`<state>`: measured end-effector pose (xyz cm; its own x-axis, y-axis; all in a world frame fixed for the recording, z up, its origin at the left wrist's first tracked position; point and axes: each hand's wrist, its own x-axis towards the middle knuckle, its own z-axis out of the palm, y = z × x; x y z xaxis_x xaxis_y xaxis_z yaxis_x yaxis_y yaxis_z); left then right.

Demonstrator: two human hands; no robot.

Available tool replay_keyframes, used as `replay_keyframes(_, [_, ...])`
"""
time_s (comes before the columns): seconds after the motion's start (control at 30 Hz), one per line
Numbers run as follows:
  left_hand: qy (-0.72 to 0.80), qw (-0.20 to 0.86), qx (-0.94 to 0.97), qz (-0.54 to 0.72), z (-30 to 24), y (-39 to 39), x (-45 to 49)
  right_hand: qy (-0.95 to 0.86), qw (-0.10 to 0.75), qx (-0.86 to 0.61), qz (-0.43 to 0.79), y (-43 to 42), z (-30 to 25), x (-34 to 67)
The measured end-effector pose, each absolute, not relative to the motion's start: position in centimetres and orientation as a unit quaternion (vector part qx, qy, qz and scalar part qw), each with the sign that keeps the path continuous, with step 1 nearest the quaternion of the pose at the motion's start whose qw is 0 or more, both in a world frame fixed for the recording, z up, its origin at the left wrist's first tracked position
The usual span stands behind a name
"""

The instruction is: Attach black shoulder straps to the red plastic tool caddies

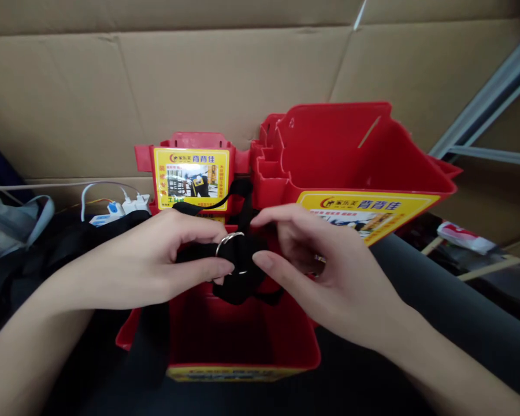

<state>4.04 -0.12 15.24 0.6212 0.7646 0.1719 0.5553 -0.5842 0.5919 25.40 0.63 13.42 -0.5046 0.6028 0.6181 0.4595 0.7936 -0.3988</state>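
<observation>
My left hand (164, 260) pinches a pair of silver metal rings (230, 237) between thumb and forefinger. Black webbing strap (238, 283) passes through these rings and bunches up below them. From the other side, my right hand (333, 271) has its thumb against the bunched strap and its other fingers curled; a small shiny metal bit shows among them. Under both hands stands an open red plastic bin (242, 346), with a yellow label on its front. Part of the strap runs up toward the bins behind.
At the back right is a larger red bin (338, 144) with side pockets, and a smaller labelled red bin (191, 179) stands at back left. A white power strip (121, 211) with plugs lies at left. Cardboard (225, 75) lines the back; a metal frame (489, 104) rises at right.
</observation>
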Motion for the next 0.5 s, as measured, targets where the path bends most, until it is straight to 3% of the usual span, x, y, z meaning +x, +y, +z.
replay_keyframes(0.07, [0.387, 0.275, 0.853, 0.214, 15.09, -0.11, 4.42, -0.867, 0.423, -0.26, -0.033, 0.43, 13.16, 25.44])
replay_keyframes(0.17, [0.383, 0.311, 0.844, 0.21, 14.86, 0.05, 4.49, -0.894, 0.377, -0.206, -0.127, 0.21, 12.92, 25.44])
replay_keyframes(0.5, [0.385, 0.349, 0.833, 0.189, 14.4, 0.27, 4.8, -0.912, 0.314, -0.217, -0.151, -0.24, 12.29, 24.81])
